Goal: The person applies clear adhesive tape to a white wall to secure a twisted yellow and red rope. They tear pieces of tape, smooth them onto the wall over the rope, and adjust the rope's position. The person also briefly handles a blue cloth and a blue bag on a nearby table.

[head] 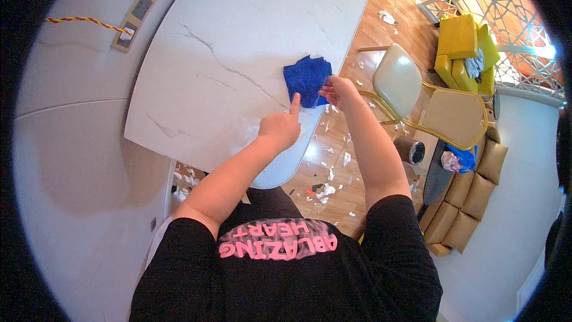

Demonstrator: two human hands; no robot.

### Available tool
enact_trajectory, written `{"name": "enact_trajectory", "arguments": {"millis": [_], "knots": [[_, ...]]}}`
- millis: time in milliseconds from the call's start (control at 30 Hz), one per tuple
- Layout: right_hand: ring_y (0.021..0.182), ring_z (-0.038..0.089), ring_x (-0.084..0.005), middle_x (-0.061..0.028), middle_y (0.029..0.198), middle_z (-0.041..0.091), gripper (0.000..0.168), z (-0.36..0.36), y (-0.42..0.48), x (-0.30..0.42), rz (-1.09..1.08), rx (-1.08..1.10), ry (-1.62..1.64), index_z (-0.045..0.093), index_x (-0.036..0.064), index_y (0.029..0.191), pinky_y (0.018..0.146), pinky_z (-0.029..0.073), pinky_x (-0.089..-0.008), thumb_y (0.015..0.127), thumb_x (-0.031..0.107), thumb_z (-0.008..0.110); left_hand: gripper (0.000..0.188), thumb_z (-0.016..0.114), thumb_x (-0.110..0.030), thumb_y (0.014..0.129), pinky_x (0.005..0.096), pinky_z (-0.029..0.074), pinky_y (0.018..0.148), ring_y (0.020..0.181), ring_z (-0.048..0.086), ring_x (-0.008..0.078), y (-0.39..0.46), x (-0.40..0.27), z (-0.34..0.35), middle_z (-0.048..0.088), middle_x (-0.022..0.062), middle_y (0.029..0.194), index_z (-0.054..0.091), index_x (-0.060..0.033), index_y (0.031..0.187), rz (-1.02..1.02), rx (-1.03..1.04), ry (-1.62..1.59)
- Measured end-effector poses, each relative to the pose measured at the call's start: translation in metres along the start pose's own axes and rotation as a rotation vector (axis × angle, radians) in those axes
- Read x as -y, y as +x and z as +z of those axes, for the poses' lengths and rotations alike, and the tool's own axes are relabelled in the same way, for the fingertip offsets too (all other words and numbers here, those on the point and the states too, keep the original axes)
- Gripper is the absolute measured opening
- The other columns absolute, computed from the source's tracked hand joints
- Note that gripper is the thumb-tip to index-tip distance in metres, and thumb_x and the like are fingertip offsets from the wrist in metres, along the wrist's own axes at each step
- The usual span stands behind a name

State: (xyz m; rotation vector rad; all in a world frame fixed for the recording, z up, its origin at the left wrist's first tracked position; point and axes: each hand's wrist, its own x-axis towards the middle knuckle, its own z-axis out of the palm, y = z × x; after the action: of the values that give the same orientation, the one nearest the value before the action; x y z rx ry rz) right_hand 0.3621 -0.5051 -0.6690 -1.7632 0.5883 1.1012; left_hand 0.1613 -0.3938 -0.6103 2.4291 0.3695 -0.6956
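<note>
A piece of dark blue cloth (308, 78) lies on the white marble-patterned table (214, 85), close to its right edge. My left hand (282, 126) has its index finger stretched out, the tip on the lower left of the cloth, with the other fingers curled in. At the cloth's right edge, my right hand (338, 91) pinches something thin and clear, perhaps a plastic film, that lies along the lower right of the blue cloth. How far the film reaches is hard to tell.
Paper scraps (328, 190) litter the wooden floor right of the table. A chair with a pale seat (397, 81) stands there, a dark bin (409, 150) below it. Further off are a yellow armchair (456, 38) and a brown sofa (464, 201). A plugged-in twisted cord (89, 19) crosses the left wall.
</note>
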Motion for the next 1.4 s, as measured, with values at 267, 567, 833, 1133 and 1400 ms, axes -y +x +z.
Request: {"name": "enact_trajectory", "arguments": {"millis": [267, 567, 833, 1133, 1400], "knots": [[0.069, 0.067, -0.0200, -0.0108, 0.079, 0.062, 0.017, -0.004, -0.002, 0.012, 0.040, 0.074, 0.094, 0.055, -0.001, 0.086, 0.047, 0.053, -0.0249, 0.089, 0.015, 0.053, 0.020, 0.061, -0.026, 0.083, 0.0423, 0.051, 0.068, 0.075, 0.068, 0.0296, 0.028, 0.036, 0.005, 0.068, 0.0144, 0.082, 0.064, -0.0102, 0.096, 0.052, -0.242, -0.357], [0.050, 0.048, -0.0107, -0.0004, 0.061, 0.052, 0.019, -0.037, 0.025, 0.011, -0.279, -0.008, -0.715, 0.057, 0.009, 0.068, 0.042, 0.035, -0.0253, 0.080, 0.019, 0.069, 0.016, 0.065, -0.022, 0.084, 0.0272, 0.039, 0.050, 0.060, 0.055, 0.0096, 0.043, 0.077, 0.006, 0.062, 0.0015, 0.071, 0.063, -0.0088, 0.092, -0.224, 0.016, -1.080], [0.046, 0.044, -0.0114, -0.0007, 0.056, 0.047, 0.018, -0.067, 0.029, 0.033, 0.009, -0.020, -0.538, 0.055, 0.008, 0.063, 0.041, 0.033, -0.0271, 0.075, 0.009, 0.069, 0.014, 0.066, -0.023, 0.082, 0.0272, 0.023, 0.041, 0.047, 0.034, 0.0080, 0.076, 0.088, -0.020, 0.056, 0.0001, 0.066, 0.064, -0.0113, 0.090, -0.392, 0.206, -1.073], [0.085, 0.061, -0.0275, -0.0072, 0.092, 0.064, 0.028, -0.024, -0.019, -0.053, -1.620, -0.247, -0.998, 0.068, 0.014, 0.103, 0.073, 0.051, -0.0394, 0.076, 0.006, 0.064, 0.017, 0.066, -0.027, 0.083, 0.0297, 0.025, 0.042, 0.047, 0.032, 0.0106, 0.085, 0.073, -0.013, 0.063, 0.0070, 0.077, 0.064, -0.0106, 0.089, -0.494, 0.098, -1.160], [0.090, 0.058, -0.0227, -0.0023, 0.097, 0.061, 0.029, 0.033, -0.043, -0.100, -1.452, -0.397, -1.001, 0.069, 0.016, 0.105, 0.078, 0.045, -0.0372, 0.076, 0.016, 0.068, 0.021, 0.065, -0.032, 0.086, 0.0282, 0.025, 0.042, 0.047, 0.034, 0.0103, 0.077, 0.057, -0.005, 0.057, 0.0037, 0.071, 0.066, -0.0116, 0.091, -0.488, 0.215, -1.203]]}}
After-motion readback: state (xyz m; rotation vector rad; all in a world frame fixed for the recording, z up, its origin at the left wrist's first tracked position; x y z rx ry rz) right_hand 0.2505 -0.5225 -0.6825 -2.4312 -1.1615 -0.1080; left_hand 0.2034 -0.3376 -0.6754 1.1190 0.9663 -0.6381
